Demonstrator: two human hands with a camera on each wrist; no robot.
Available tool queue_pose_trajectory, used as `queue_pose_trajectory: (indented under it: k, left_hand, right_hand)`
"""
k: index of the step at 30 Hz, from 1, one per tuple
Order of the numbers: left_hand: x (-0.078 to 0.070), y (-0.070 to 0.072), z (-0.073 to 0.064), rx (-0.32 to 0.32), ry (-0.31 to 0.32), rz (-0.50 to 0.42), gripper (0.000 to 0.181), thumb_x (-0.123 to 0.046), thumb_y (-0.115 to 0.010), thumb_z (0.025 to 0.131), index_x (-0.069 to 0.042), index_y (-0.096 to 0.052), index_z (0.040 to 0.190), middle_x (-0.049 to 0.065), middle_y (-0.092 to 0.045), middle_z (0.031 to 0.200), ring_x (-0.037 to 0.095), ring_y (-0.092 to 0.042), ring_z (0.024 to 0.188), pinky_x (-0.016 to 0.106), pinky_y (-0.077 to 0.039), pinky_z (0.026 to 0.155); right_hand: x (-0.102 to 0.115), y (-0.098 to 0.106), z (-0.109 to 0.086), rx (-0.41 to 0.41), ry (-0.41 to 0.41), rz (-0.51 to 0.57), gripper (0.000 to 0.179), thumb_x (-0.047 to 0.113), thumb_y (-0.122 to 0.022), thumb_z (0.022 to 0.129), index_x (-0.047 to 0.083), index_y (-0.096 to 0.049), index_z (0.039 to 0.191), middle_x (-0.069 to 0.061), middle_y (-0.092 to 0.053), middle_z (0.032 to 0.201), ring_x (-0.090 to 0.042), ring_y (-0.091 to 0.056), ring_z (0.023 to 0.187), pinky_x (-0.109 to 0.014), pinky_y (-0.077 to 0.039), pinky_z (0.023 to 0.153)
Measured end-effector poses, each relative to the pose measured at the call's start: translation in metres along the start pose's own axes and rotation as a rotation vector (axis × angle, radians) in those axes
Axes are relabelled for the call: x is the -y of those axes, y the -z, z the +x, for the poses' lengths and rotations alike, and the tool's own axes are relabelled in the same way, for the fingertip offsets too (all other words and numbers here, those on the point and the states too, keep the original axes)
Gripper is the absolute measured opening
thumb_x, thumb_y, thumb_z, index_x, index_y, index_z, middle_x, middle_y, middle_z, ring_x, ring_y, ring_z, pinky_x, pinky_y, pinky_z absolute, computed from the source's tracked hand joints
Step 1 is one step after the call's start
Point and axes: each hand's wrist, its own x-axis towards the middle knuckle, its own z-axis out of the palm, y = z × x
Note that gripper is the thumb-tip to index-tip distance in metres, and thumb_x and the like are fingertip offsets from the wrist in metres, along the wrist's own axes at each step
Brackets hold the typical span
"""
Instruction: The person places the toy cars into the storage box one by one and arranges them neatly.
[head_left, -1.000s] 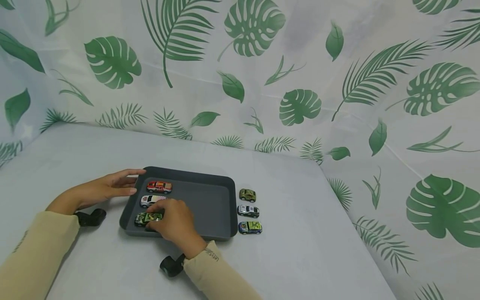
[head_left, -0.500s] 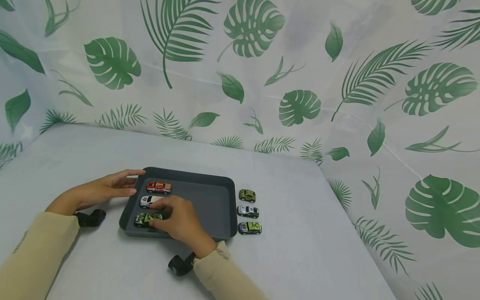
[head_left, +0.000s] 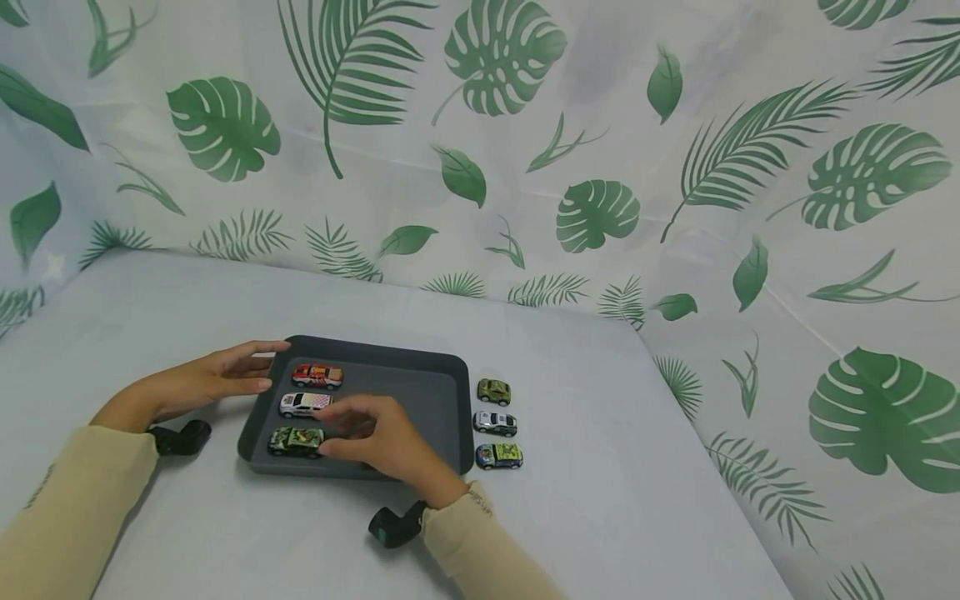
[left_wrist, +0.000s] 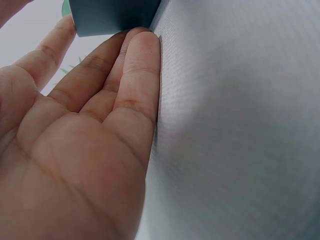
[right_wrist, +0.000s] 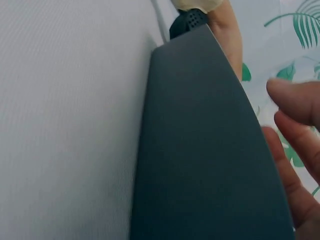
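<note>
In the head view, a dark grey tray point(head_left: 420, 400) holds a column of toy cars along its left side. A red toy car point(head_left: 317, 376) is at the back, a white one point(head_left: 300, 404) in the middle and a green camouflage toy car point(head_left: 295, 441) in front. My left hand point(head_left: 202, 383) has its extended fingers at the tray's left rim. Over the tray's front part hovers my right hand point(head_left: 386, 433), thumb and fingers apart with nothing between them, just right of the camouflage car. The right wrist view shows the tray's outer wall point(right_wrist: 205, 145) below those fingers.
Right of the tray, more toy cars stand in a column on the white cloth: an olive one point(head_left: 494, 391), a silver one point(head_left: 496, 423) and a yellow-green and blue one point(head_left: 499, 456). A leaf-print curtain point(head_left: 517, 150) rises behind the table.
My right hand has let go of the camouflage toy car and moved back to the right. The car stays in the tray's front left. My left hand keeps its place at the rim.
</note>
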Motion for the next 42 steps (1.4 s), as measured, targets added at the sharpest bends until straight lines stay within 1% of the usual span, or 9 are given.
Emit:
queue_pose_trajectory:
  k: [2,5,9,12,17,22,30,36,42]
  left_hand:
    - [0.000,0.000,0.000,-0.002,0.005,0.002,0.076,-0.026,-0.062,0.112,-0.002,-0.020,0.171,0.043,-0.019,0.169,0.065,-0.020,0.154,0.082,-0.031,0.113]
    - [-0.001,0.000,0.000,-0.002,0.008,0.005,0.076,-0.027,-0.062,0.112,-0.002,-0.020,0.171,0.043,-0.020,0.169,0.065,-0.021,0.154,0.082,-0.031,0.113]
    - [-0.002,-0.001,0.000,-0.003,0.013,0.010,0.077,-0.027,-0.063,0.112,-0.002,-0.020,0.171,0.043,-0.020,0.169,0.065,-0.021,0.154,0.082,-0.031,0.113]
    - [-0.002,-0.001,0.000,-0.006,0.016,0.017,0.078,-0.028,-0.063,0.112,-0.002,-0.019,0.171,0.043,-0.020,0.169,0.065,-0.021,0.154,0.082,-0.030,0.114]
    - [-0.001,0.000,0.001,-0.002,0.008,0.024,0.077,-0.027,-0.062,0.112,-0.003,-0.019,0.172,0.042,-0.020,0.169,0.065,-0.021,0.154,0.081,-0.031,0.114]
    - [0.000,0.000,0.001,-0.001,0.001,0.035,0.077,-0.027,-0.061,0.113,-0.003,-0.017,0.172,0.043,-0.021,0.169,0.065,-0.022,0.154,0.079,-0.034,0.113]
    - [0.000,-0.001,-0.001,0.009,-0.008,0.022,0.077,-0.026,-0.061,0.113,-0.003,-0.017,0.172,0.043,-0.019,0.169,0.065,-0.020,0.154,0.078,-0.034,0.114]
    - [0.001,-0.001,-0.002,0.013,-0.018,0.012,0.076,-0.026,-0.061,0.113,-0.004,-0.019,0.172,0.042,-0.019,0.169,0.065,-0.020,0.155,0.078,-0.034,0.114]
    - [0.001,-0.001,-0.002,0.009,-0.024,0.022,0.075,-0.026,-0.061,0.113,-0.004,-0.019,0.172,0.042,-0.018,0.170,0.065,-0.020,0.154,0.079,-0.034,0.113]
  right_hand:
    - [-0.002,0.004,-0.001,0.027,0.003,0.036,0.036,-0.002,-0.079,0.095,-0.005,-0.074,0.131,-0.021,-0.073,0.132,-0.010,-0.070,0.104,-0.024,-0.057,0.092]
    - [-0.004,0.010,-0.004,0.053,0.005,0.061,0.035,-0.004,-0.078,0.095,-0.007,-0.073,0.130,-0.022,-0.073,0.130,-0.008,-0.069,0.101,-0.024,-0.058,0.091]
    - [-0.007,0.016,-0.008,0.085,0.010,0.046,0.033,-0.003,-0.078,0.096,-0.007,-0.073,0.128,-0.022,-0.074,0.128,-0.001,-0.067,0.097,-0.023,-0.058,0.088]
    - [-0.010,0.021,-0.011,0.098,0.023,0.029,0.033,-0.002,-0.078,0.097,-0.007,-0.073,0.129,-0.022,-0.074,0.127,-0.001,-0.068,0.098,-0.024,-0.058,0.087]
    - [-0.012,0.032,-0.019,0.082,0.040,0.026,0.032,-0.001,-0.077,0.097,-0.007,-0.073,0.128,-0.022,-0.075,0.124,-0.008,-0.070,0.103,-0.028,-0.060,0.091]
    - [-0.012,0.042,-0.026,0.065,0.052,0.009,0.032,0.000,-0.077,0.097,-0.007,-0.073,0.128,-0.023,-0.075,0.124,-0.004,-0.069,0.103,-0.029,-0.059,0.092]
    - [-0.014,0.060,-0.037,0.061,0.073,-0.008,0.033,0.000,-0.075,0.098,-0.009,-0.071,0.130,-0.029,-0.073,0.126,-0.017,-0.072,0.108,-0.032,-0.060,0.092]
    - [-0.016,0.069,-0.046,0.032,0.076,-0.021,0.033,0.001,-0.075,0.098,-0.008,-0.072,0.130,-0.028,-0.073,0.125,-0.017,-0.072,0.107,-0.032,-0.059,0.093]
    - [-0.017,0.079,-0.053,0.017,0.069,-0.028,0.034,-0.002,-0.075,0.098,-0.009,-0.071,0.131,-0.027,-0.074,0.123,-0.009,-0.071,0.105,-0.034,-0.059,0.094]
